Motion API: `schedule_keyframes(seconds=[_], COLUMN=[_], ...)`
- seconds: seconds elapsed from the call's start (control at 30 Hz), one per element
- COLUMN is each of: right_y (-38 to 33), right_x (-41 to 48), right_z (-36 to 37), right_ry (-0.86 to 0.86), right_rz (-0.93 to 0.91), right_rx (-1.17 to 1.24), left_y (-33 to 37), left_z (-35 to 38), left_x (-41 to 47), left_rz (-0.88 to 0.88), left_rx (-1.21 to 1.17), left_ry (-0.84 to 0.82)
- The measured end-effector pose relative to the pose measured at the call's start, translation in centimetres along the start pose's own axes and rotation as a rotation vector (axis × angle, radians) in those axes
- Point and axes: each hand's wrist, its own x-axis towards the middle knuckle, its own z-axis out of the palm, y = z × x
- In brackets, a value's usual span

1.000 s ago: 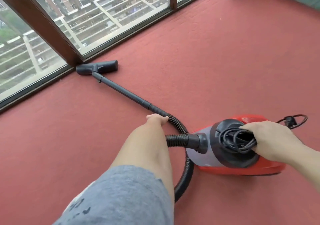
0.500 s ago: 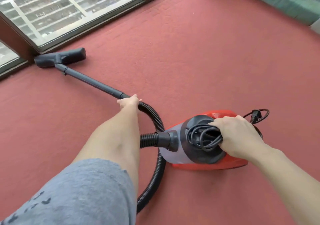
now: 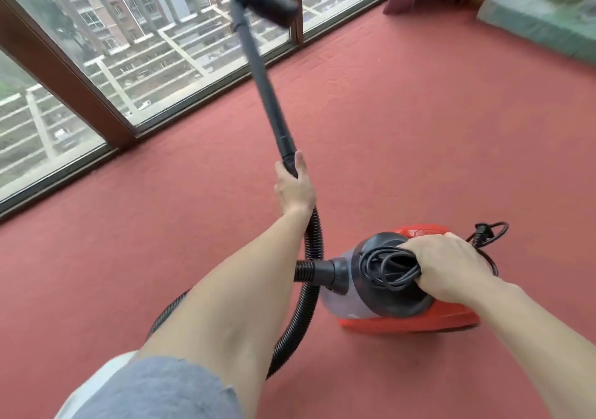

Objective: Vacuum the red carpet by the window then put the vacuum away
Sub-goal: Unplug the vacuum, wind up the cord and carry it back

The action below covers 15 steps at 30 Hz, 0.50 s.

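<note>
The left hand (image 3: 294,189) clamps the smooth black wand (image 3: 267,89) beyond the rounded red canister (image 3: 419,320); the right hand (image 3: 448,265) grips the coiled cord (image 3: 383,265) on its top.

No text, label, brand, number or sign can be read: none on the red and grey plastic canister vacuum (image 3: 419,318), and none elsewhere in the head view.
</note>
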Motion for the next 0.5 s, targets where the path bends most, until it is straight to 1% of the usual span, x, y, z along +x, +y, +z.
schedule_keyframes(seconds=[0.1,0.2,0.27,0.37,0.5], right_y=[-0.3,-0.3,-0.2,0.1,0.1], right_x=[-0.3,-0.4,-0.4,-0.2,0.1], right_z=[0.0,0.1,0.1,0.1,0.2], right_ry=[0.011,0.031,0.039,0.035,0.046], right_rz=[-0.015,-0.03,-0.037,-0.031,-0.022], right_rx=[-0.02,-0.033,-0.03,-0.024,-0.012], left_y=[3.4,6.5,7.2,6.5,6.7], left_z=[-0.4,-0.6,-0.9,-1.1,0.2], left_x=[-0.4,-0.5,-1.1,-3.0,-4.0], left_rz=[0.275,0.501,0.609,0.712,0.951], left_rx=[0.253,0.41,0.509,0.679,1.014], left_ry=[-0.082,-0.199,-0.267,-0.352,-0.366])
